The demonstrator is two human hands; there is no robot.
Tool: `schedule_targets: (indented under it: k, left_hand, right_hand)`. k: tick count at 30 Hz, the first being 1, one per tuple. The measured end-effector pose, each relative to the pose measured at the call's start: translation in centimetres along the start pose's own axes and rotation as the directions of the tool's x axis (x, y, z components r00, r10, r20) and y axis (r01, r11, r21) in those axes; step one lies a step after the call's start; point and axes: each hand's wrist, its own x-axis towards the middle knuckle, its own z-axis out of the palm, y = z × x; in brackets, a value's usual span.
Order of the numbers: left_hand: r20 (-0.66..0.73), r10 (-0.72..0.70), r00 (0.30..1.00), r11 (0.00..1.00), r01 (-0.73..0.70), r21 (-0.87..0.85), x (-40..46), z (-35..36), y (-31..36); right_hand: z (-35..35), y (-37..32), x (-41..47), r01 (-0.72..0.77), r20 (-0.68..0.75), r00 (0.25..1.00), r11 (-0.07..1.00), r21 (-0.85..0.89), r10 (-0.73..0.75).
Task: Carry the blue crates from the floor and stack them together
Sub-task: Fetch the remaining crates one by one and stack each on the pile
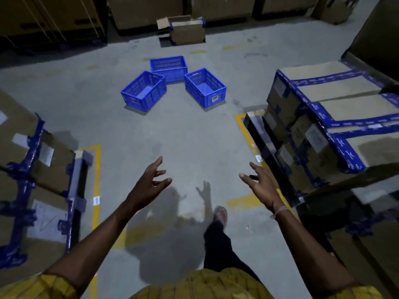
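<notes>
Low in the frame both arms reach forward over the grey floor (194,134), and neither grip holds anything: the left hand (149,182) and the right hand (259,182) hang in the air with fingers spread and loosely bent. One foot (220,214) is set forward just below the right hand, so the step in hand looks like the walk up to the crates. Taped cardboard stacks (336,117) flank the path at left and right, so it pays to keep to the middle of the aisle. The three crates sit well ahead, in the upper centre of the frame, all upright with their mouths open to the ceiling. The left crate (143,91) has its long axis running from lower left to upper right; the right crate (205,87) runs from upper left to lower right; the rear crate (168,68) lies across the frame, close behind the other two, and I cannot tell whether they touch. To do this well, I would take a near crate first, square up to a long side, and grip the two short ends at the handle slots. Farther off stands an open carton (185,29).
</notes>
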Motion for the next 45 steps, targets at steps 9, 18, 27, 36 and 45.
schedule_targets:
  k: [9,18,27,36,45]
  left_hand:
    - [-0.112,-0.101,0.988,0.99,0.089,-0.112,22.5,-0.6,1.8]
    - [-0.173,-0.144,0.974,0.984,0.123,-0.129,40.7,-3.2,2.8]
    - [-0.046,-0.079,0.996,0.997,0.079,-0.006,65.2,-8.3,-1.8]
    - [0.122,-0.059,0.991,0.995,0.049,0.089,89.8,-15.6,-2.1]
    - [0.225,-0.06,0.973,0.989,0.027,0.146,111.7,-17.7,-2.1]
  right_hand:
    - [-0.9,-5.9,25.9,-0.019,0.058,0.998,0.999,0.037,0.017]
    - [0.2,-13.3,47.5,0.011,0.146,0.989,1.0,-0.011,-0.009]
    - [4.2,-18.6,68.3,0.003,0.087,0.996,0.994,-0.107,0.006]
    - [8.0,-25.4,86.8,-0.146,0.009,0.989,0.989,-0.013,0.146]
    - [9.6,-28.4,103.3,-0.213,-0.03,0.976,0.975,0.062,0.215]
